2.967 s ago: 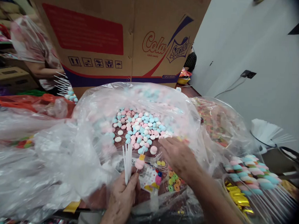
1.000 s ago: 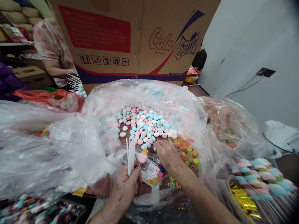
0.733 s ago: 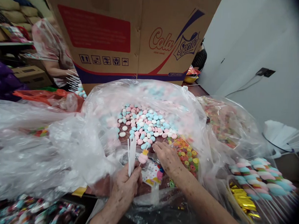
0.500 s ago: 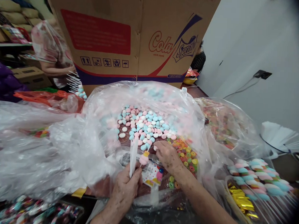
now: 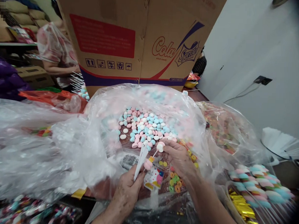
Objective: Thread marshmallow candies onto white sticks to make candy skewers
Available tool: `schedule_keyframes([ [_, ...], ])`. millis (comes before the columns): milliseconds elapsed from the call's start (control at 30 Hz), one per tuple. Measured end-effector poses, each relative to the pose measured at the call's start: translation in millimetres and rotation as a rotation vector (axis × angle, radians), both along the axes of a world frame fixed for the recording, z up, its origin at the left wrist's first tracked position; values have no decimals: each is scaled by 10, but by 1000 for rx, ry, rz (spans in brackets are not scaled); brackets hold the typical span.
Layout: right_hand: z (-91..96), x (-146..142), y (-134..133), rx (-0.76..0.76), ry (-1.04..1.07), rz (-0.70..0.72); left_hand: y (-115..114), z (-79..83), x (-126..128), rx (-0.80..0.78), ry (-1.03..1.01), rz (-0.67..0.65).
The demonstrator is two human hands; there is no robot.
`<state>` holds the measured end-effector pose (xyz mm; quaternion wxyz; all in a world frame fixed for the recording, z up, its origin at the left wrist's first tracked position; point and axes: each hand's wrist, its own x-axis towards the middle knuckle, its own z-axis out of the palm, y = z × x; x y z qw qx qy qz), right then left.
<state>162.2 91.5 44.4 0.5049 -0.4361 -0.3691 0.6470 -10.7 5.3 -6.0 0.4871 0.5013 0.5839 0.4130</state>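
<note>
At one o'clock of the left hand, closed round thin white plastic sticks, the right hand pinched a round white marshmallow at one stick's tip.

Cardboard box, front face: red script "Cola". Beside it, purple-edged badge reading "Sprite". Small line under "Cola": too small to read. Red panel on box: print blurred, illegible. Below panel: row of five handling pictograms, up-arrows and umbrella among them. Barcode-like label under plastic, near left hand: unreadable.
</note>
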Motion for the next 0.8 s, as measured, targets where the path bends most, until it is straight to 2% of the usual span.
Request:
schedule_keyframes([
  [200, -22, -11, -22, 25, -54, -10, 1, -7, 6, 9, 17, -1],
  [333, -48, -2, -31, 95, -127, -20, -9, -21, 2, -8, 11, -14],
  [500, -57, 0, -34, 164, -265, -15, -8, 45, 9, -3, -21, -5],
  [800, -32, -35, -40, 74, -136, -22, -1, 36, 1, 15, 1, 14],
])
